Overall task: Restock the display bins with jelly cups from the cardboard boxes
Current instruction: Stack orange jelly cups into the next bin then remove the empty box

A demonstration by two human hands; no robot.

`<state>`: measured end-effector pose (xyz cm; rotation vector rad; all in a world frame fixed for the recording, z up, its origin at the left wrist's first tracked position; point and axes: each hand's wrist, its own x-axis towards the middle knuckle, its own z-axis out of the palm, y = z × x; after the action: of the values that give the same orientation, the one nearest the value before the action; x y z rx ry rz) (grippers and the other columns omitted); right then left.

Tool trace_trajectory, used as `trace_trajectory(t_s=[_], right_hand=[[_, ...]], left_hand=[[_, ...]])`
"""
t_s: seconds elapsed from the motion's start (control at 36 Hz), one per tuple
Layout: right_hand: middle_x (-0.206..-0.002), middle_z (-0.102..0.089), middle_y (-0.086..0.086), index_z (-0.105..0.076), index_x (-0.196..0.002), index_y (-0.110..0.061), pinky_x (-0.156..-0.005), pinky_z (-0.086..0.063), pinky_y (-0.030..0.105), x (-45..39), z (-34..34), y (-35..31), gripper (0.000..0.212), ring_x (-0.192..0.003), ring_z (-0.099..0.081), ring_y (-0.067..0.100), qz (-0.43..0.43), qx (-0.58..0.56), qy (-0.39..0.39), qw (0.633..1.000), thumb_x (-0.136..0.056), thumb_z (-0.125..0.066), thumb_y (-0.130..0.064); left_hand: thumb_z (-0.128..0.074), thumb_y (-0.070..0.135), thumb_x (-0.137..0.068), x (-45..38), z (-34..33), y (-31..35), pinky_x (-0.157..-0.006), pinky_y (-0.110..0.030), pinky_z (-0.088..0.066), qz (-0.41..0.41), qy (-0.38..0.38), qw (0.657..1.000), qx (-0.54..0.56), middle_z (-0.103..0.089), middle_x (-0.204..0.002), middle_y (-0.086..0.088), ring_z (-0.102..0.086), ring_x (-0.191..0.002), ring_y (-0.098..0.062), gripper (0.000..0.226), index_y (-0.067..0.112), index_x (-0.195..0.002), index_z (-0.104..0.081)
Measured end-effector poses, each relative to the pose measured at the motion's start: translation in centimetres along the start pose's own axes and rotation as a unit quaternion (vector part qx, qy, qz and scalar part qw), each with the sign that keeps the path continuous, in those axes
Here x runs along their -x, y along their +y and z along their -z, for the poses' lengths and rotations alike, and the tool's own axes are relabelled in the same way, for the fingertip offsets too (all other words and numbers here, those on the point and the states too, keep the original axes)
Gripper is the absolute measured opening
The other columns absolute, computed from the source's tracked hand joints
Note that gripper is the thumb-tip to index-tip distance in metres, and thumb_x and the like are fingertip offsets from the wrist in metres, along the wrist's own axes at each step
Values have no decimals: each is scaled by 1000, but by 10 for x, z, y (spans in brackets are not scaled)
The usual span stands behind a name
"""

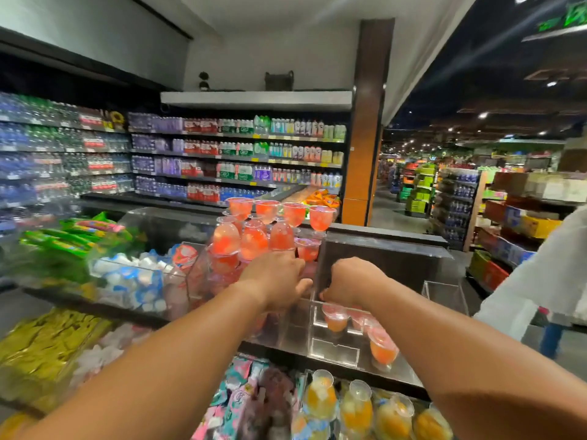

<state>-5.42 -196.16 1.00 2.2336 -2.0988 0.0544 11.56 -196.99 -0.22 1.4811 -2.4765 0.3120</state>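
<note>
- Head view: both hands reach forward into the clear acrylic display bin (313, 315), which sits on the tiered shelf at about wrist height.
- The left hand (279, 281) lies at the foot of a stack of red jelly cups (254, 239). Its fingers run forward under the pile and out of sight, so I cannot tell whether it grips a cup or only steadies the stack.
- The stack rises just beyond the left hand's knuckles in alternating rows, some cups upright and some inverted. This is probably done so wide rims meet wide rims and the tower holds.
- The right hand (347, 282) is curled downward with knuckles up, its fingertips hidden over the bin's divider. It may be pinching a cup, but the grasp itself is not visible.
- Just below the right hand, a few red cups (336, 319) lie loosely in the front compartment, one tilted (382, 347) nearer the wrist. They look unsorted, likely awaiting stacking.
- Orange-filled cups (355, 408) sit in the lower tier, beneath the right forearm.
- No cardboard box is in view.
- A person in a white sleeve (540, 274) stands well to the right of the right hand.
</note>
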Motion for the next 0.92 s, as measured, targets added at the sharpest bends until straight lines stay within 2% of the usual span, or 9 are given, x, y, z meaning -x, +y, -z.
trace_trajectory(t_s=[0.08,0.17,0.22,0.33,0.44,0.53,0.61,0.81,0.92], right_hand=[[-96,-68,0,-71,-102,-19,-71,-50,33,24,-2,-31,32,-83,-59,24,91,16,-2,996,-88,-58,-45],[-110,-70,5,-71,-111,-17,-84,-54,35,54,-6,-70,41,-100,-64,29,165,28,-30,986,-87,-53,-46],[-118,-69,9,-69,-116,-13,-90,-53,37,75,-11,-97,45,-108,-64,30,211,39,-41,976,-90,-58,-48],[-121,-67,13,-67,-120,-7,-88,-51,36,124,-29,-160,47,-112,-63,32,283,25,-61,957,-93,-60,-44],[-128,-64,18,-64,-127,-9,-95,-50,39,180,-57,-228,58,-118,-61,34,369,7,-78,926,-90,-45,-51],[-132,-64,15,-63,-129,-7,-97,-50,37,223,-77,-276,50,-122,-61,31,389,-27,-78,918,-95,-55,-42],[-126,-67,14,-66,-123,-11,-92,-52,38,262,-100,-325,58,-116,-64,32,419,-65,-82,902,-87,-54,-55],[-121,-68,7,-65,-114,-18,-87,-51,36,349,-131,-428,42,-112,-64,30,461,-81,-130,874,-86,-61,-48],[-116,-67,4,-63,-114,-21,-87,-54,36,380,-144,-480,36,-107,-64,28,468,-81,-157,866,-88,-61,-45]], left_hand=[[-45,52,-101,53,1,-7,-86,-41,-47,81,-20,996,0,-57,-120,-4,-57,-112,-27,36,22,-114,-59],[-47,52,-99,113,2,-13,-87,-42,-48,177,-28,984,11,-59,-119,-6,-58,-111,-31,37,20,-111,-60],[-48,53,-98,158,3,-16,-87,-41,-48,233,-36,972,4,-61,-119,-8,-60,-112,-32,39,19,-110,-62],[-45,54,-101,261,14,-18,-87,-38,-50,327,-53,943,-11,-64,-124,-9,-62,-113,-33,42,20,-119,-63],[-47,49,-99,368,24,-23,-87,-40,-49,437,-74,896,-14,-64,-123,-10,-61,-114,-34,38,20,-116,-63],[-51,54,-95,449,24,-28,-91,-41,-52,518,-93,850,-18,-66,-120,-8,-63,-115,-32,42,20,-114,-65],[-48,54,-98,518,30,-27,-90,-39,-50,581,-110,807,-14,-65,-123,-8,-62,-115,-31,42,19,-115,-63],[-47,54,-99,645,41,-34,-91,-42,-52,676,-86,732,9,-63,-118,-4,-61,-109,-27,37,21,-112,-58],[-46,53,-100,700,47,-47,-91,-40,-52,702,-91,706,21,-64,-117,-4,-62,-109,-28,36,21,-112,-59]])
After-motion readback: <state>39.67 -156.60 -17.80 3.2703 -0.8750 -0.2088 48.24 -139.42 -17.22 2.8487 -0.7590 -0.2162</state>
